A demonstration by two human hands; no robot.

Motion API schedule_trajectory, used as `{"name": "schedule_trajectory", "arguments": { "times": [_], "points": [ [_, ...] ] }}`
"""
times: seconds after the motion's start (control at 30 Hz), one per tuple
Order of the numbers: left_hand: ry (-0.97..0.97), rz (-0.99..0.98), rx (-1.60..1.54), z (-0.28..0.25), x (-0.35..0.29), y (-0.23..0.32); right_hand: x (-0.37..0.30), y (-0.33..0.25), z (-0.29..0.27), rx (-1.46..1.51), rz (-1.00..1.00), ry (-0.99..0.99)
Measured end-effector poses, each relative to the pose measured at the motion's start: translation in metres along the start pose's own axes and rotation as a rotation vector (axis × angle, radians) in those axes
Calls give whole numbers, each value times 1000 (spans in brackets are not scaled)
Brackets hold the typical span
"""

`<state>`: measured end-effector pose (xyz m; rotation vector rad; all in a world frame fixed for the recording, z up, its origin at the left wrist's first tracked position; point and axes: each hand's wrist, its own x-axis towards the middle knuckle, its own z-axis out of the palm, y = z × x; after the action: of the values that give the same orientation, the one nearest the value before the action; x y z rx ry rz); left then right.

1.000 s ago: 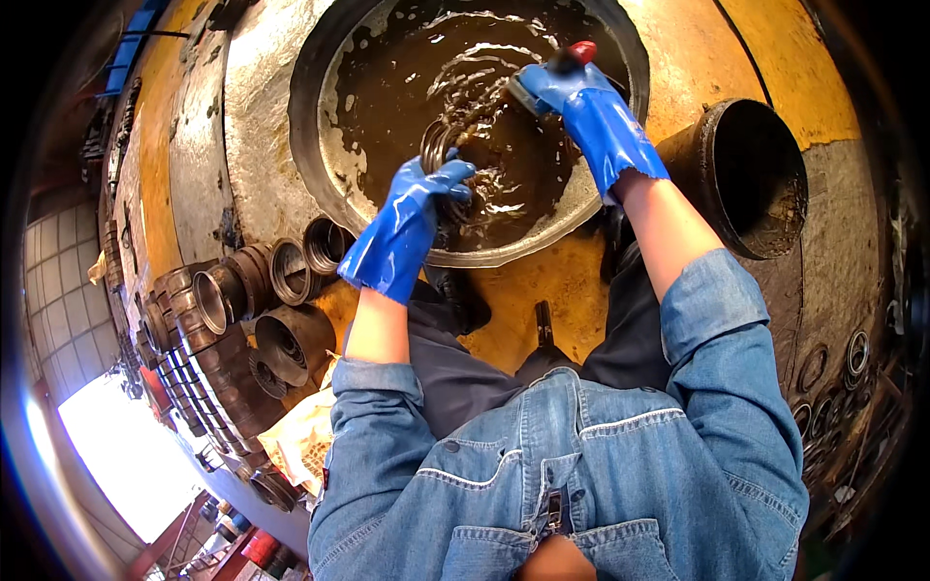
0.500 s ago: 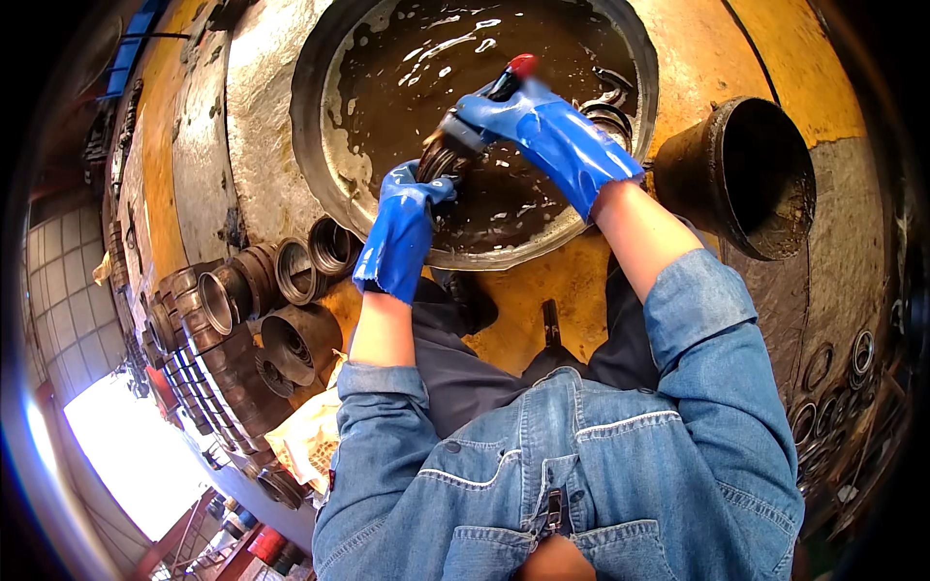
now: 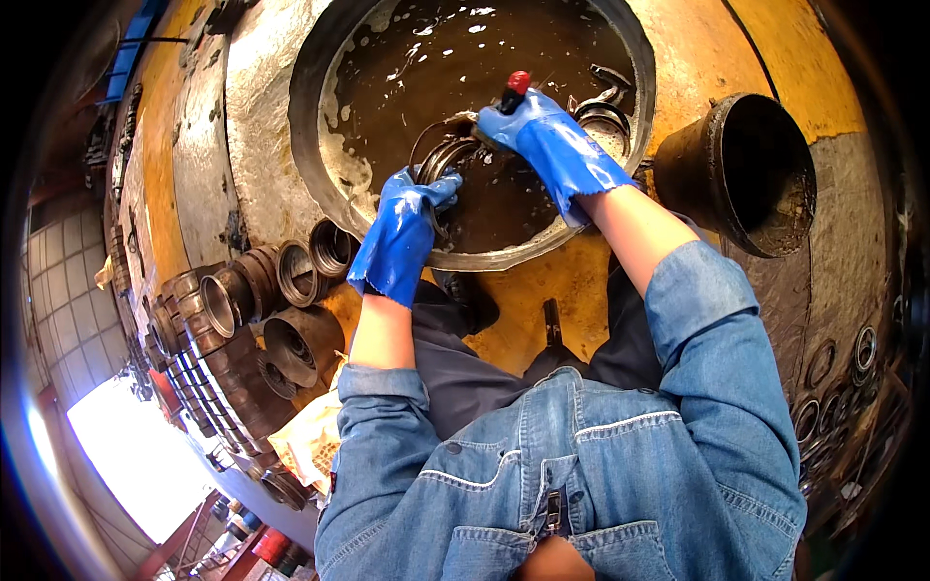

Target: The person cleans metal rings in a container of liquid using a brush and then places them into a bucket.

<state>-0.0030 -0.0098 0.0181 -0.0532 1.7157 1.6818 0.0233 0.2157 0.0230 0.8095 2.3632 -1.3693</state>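
Observation:
Both my hands wear long blue rubber gloves and work over a wide round basin (image 3: 308,126) of dark, foamy liquid. My left hand (image 3: 405,215) is closed on a dark, wet metal ring (image 3: 448,155) at the basin's near left, holding it tilted above the liquid. In the fist of my right hand (image 3: 531,121) is a brush (image 3: 517,85); its black handle with a red end sticks up past the glove. The brush's head is mostly hidden by the glove, close against the ring's upper right edge. More metal rings (image 3: 603,118) lie inside the basin's right side.
A dark, grimy bucket (image 3: 722,179) lies tipped right of the basin. Several rusty ring-shaped parts (image 3: 295,271) line the floor at left, with a bigger cylinder (image 3: 302,347) nearer me. Small rings (image 3: 862,351) lie at far right. My legs flank the basin's near side.
The brush has drawn back toward the ring's upper right edge, its handle now more upright. More of the ring shows above my left hand, which stays nearly in place.

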Motion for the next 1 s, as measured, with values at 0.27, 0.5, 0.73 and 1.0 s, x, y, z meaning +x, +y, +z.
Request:
{"name": "schedule_trajectory", "arguments": {
  "times": [0.27, 0.5, 0.73, 1.0],
  "points": [
    [-122, -155, 97, 3, 21, -2, -20, 6, -28, 156, -17, 91],
    [14, 151, -102, 21, 17, -12, -40, 15, -50, 397, -43, 322],
    [14, -121, -69, -9, 13, -8, -21, -2, -44, 257, 21, 54],
    [2, -27, -2, -19, 13, -13, 11, -7, 28, 144, -215, -159]
  ]
}}
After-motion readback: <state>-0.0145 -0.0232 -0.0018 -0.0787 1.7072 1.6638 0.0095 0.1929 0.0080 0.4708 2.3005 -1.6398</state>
